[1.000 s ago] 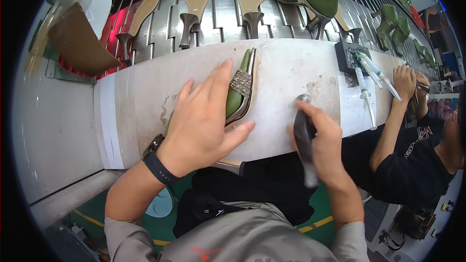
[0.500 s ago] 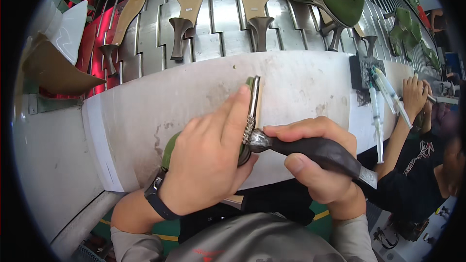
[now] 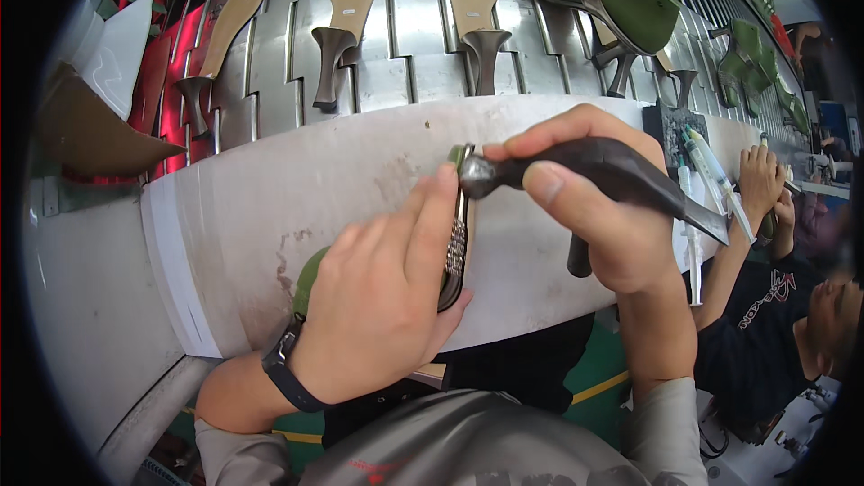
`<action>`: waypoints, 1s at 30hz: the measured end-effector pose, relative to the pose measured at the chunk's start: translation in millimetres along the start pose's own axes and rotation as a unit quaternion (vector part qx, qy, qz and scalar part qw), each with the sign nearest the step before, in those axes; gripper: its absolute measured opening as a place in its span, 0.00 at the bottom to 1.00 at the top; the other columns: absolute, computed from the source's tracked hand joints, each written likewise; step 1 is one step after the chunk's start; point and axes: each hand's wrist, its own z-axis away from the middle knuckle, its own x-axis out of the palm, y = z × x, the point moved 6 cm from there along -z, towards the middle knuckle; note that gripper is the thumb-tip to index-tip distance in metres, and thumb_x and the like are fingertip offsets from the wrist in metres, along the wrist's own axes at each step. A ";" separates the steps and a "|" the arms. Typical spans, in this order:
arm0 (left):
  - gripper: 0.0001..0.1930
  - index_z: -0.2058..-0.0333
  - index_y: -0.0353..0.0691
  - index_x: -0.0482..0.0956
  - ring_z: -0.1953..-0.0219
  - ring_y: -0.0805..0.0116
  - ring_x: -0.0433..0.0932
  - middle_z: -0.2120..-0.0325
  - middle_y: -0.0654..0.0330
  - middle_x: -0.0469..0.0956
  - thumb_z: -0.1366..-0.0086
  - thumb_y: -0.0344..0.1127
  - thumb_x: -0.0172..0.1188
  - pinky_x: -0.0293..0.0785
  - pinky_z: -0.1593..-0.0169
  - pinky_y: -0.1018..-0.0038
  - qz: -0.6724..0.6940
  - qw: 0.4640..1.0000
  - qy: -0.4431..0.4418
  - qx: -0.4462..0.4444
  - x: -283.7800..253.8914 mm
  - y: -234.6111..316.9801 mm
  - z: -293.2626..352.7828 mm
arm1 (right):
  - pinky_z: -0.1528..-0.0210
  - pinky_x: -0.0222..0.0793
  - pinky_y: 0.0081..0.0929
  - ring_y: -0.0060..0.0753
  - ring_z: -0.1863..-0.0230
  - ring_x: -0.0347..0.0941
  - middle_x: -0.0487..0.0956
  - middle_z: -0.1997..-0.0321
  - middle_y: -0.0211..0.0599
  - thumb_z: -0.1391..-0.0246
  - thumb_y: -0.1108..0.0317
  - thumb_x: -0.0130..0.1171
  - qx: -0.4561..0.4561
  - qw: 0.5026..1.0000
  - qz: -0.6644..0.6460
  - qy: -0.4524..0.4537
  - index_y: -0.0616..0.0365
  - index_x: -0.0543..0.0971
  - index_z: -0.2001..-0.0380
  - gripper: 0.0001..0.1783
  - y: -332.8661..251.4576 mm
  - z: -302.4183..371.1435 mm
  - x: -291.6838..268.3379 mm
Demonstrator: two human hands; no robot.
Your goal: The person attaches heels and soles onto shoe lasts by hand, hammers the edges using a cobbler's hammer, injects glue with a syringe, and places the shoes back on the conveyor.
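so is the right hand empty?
No, the right hand grips a dark hammer whose head meets the green shoe.

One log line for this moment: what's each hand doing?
left hand: pressing green shoe on white bench | right hand: gripping dark hammer, head at shoe's edge
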 end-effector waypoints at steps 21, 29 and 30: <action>0.54 0.25 0.30 0.50 0.54 0.41 0.80 0.53 0.42 0.79 0.45 0.36 0.72 0.75 0.50 0.54 -0.018 0.997 0.051 0.051 -13.0 -8.9 25.7 | 0.46 0.83 0.45 0.60 0.50 0.85 0.85 0.53 0.58 0.52 0.74 0.75 -0.343 0.904 0.168 0.194 0.69 0.83 0.55 0.20 21.0 132.6 111.0; 0.28 0.39 0.30 0.77 0.56 0.47 0.81 0.51 0.44 0.84 0.27 0.48 0.61 0.76 0.49 0.60 0.119 0.990 0.046 0.053 -21.3 -46.8 43.6 | 0.51 0.85 0.40 0.55 0.52 0.85 0.84 0.50 0.54 0.55 0.72 0.77 -0.370 0.889 0.248 0.109 0.66 0.81 0.53 0.25 15.5 127.6 109.7; 0.28 0.39 0.30 0.77 0.57 0.47 0.81 0.52 0.45 0.84 0.27 0.48 0.61 0.76 0.49 0.59 0.100 0.992 0.053 0.062 -21.2 -47.5 44.6 | 0.53 0.85 0.38 0.54 0.53 0.85 0.84 0.50 0.54 0.55 0.72 0.78 -0.377 0.888 0.243 0.102 0.67 0.81 0.53 0.25 17.1 127.5 115.0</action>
